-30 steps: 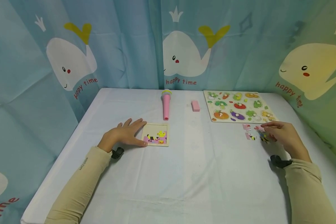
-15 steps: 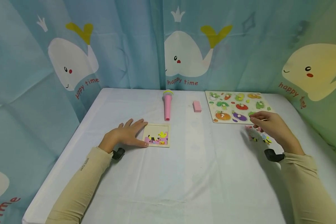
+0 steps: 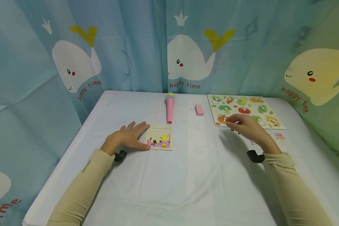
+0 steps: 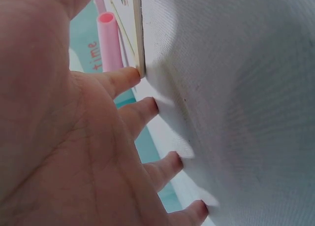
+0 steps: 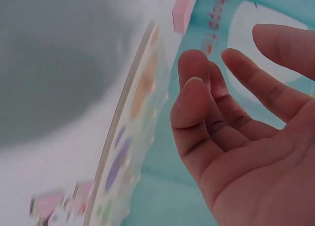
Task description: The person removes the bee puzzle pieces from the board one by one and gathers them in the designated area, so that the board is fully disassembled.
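Observation:
My left hand [image 3: 127,136], fingers spread, rests at the left side of a small square wooden puzzle board [image 3: 158,138]; thumb and index finger touch its edge. Yellow and purple picture pieces fill the board's lower part, and its upper part shows bare wood. My right hand [image 3: 247,127] hovers above the table in front of a vegetable peg puzzle [image 3: 244,110]. In the right wrist view the thumb [image 5: 189,108] meets the curled index finger; no piece shows between them, and one may be hidden there. Loose puzzle pieces [image 3: 279,136] lie behind and right of this hand, partly covered by it.
A pink toy microphone [image 3: 170,110] lies beyond the small board. Right of it is a pink block [image 3: 199,110]. The white-covered table [image 3: 169,188] backs onto a blue curtain [image 3: 135,47] printed with whales.
My right hand has lifted from the loose puzzle pieces and moved left, now in front of the peg puzzle. More of the pieces' right side shows. My left hand stays at the small board.

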Tool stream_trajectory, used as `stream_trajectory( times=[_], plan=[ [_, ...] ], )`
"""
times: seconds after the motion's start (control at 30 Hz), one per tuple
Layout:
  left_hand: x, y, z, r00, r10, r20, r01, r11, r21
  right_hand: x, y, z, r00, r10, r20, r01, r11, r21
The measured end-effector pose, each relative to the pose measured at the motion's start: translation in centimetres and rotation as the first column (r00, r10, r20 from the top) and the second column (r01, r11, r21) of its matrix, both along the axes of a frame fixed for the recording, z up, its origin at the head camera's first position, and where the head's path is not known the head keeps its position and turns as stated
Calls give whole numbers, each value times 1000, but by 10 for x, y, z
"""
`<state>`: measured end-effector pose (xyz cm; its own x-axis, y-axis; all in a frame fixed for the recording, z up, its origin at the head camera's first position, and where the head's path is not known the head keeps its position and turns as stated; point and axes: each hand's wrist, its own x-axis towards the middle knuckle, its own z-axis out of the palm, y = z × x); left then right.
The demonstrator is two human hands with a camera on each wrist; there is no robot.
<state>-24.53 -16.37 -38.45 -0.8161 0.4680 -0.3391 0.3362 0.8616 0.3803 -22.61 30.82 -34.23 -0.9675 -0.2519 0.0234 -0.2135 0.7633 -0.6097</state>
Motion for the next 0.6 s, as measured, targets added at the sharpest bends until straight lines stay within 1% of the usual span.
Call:
stream_trajectory(
  times=[0.23, 0.47, 0.6],
  plan=[
    [0, 0, 0, 1000, -3, -6, 3, 1000, -3, -6, -25, -3, 998, 59, 7, -59, 998, 6],
    [-1, 0, -2, 1000, -2, -9, 2, 1000, -6, -8, -49, -1, 993, 114, -22, -114, 993, -1],
    [-1, 0, -2, 1000, 1, -7, -1, 1000, -5, -8, -63, 0, 990, 137, -12, -137, 990, -10]
  ],
)
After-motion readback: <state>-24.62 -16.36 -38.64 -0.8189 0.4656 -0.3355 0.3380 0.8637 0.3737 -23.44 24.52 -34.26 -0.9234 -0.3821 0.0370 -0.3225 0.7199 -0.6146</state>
